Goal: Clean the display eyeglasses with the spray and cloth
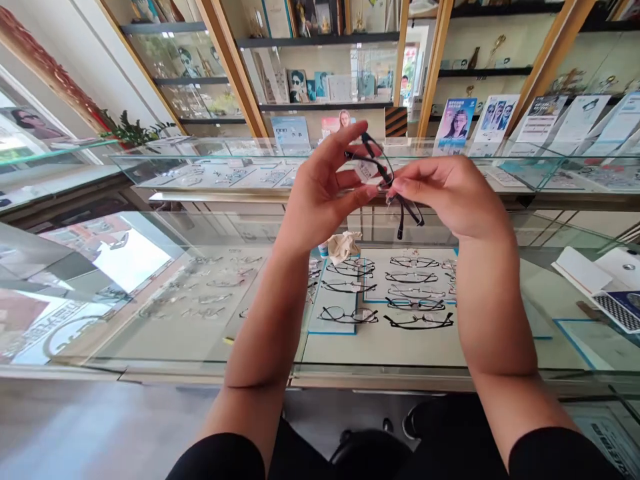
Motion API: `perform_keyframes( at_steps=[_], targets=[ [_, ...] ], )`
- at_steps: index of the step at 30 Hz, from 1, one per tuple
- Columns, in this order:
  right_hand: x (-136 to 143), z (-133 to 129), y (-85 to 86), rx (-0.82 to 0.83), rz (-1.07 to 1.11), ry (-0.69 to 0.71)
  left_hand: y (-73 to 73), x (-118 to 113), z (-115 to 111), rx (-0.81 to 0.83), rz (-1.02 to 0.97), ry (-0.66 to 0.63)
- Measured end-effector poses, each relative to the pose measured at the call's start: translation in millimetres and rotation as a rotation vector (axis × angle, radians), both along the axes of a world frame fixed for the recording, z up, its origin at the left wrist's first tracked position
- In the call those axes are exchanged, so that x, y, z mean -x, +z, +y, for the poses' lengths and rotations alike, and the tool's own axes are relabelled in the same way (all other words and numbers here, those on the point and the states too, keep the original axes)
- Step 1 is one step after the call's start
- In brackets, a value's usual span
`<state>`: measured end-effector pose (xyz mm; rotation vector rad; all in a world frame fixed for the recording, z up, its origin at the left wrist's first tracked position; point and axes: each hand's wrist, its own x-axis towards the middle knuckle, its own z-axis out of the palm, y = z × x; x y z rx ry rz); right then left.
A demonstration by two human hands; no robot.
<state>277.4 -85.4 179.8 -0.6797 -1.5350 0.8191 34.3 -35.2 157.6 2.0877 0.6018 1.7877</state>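
Observation:
A pair of dark-framed eyeglasses (384, 172) is held up in front of me, above the glass counter. My left hand (327, 190) grips it from the left with thumb and fingers, and a small white tag shows between them. From the right, my right hand (445, 193) pinches the same eyeglasses near the middle. The dark temple tips stick out below and above the fingers. Part of the frame is hidden behind the fingertips. Below the hands, a crumpled beige cloth (344, 247) rests on the counter beside a small white and blue container (323, 249).
Several eyeglasses (419, 322) lie in rows on the display counter (280, 350). To the right is an opened white box (595, 277). Farther back stands a second glass case (225, 163) with upright advertising cards (456, 127). Shelves (320, 40) line the wall.

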Motion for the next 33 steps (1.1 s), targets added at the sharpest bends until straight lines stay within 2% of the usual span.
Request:
perform_keyframes(
  at_steps=[2, 4, 8, 11, 15, 19, 24, 26, 28, 31, 33],
  targets=[
    [4, 2, -1.6, 0.001, 0.045, -0.044, -5.7, 0, -7, -0.057, 0.011, 0.117],
    [11, 1, -3.7, -0.023, 0.051, -0.087, -14.4, 0, -22, -0.027, -0.048, 0.168],
    [40, -9, -12.3, -0.139, -0.105, -0.149, -39.8, 1, -60, 0.066, -0.202, 0.232],
    [67, -13, -24.3, -0.218, -0.258, -0.157, -58.8, 4, -73, 0.257, -0.19, 0.155],
    [92, -18, -42.3, -0.314, -0.44, -0.238, -74.4, 11, -71, 0.457, -0.281, 0.06],
    [99, -29, -58.8, -0.399, -0.674, -0.391, -77.3, 13, -75, 0.702, -0.358, -0.041],
    [95, -41, -79.2, -0.435, -0.927, -0.61, -77.5, 0, -86, 0.966, -0.439, -0.192],
    [91, -44, -85.4, -0.445, -0.964, -0.638, -81.1, -7, -83, 0.981, -0.43, -0.176],
    [84, -46, -89.5, -0.471, -0.957, -0.635, -85.2, -12, -75, 0.932, -0.379, -0.107],
    [65, -45, -93.1, -0.533, -0.867, -0.621, -86.5, -11, -56, 0.742, -0.206, 0.0],
    [46, -38, -96.1, -0.55, -0.793, -0.644, -82.6, -3, -42, 0.586, -0.009, 0.055]
  ],
)
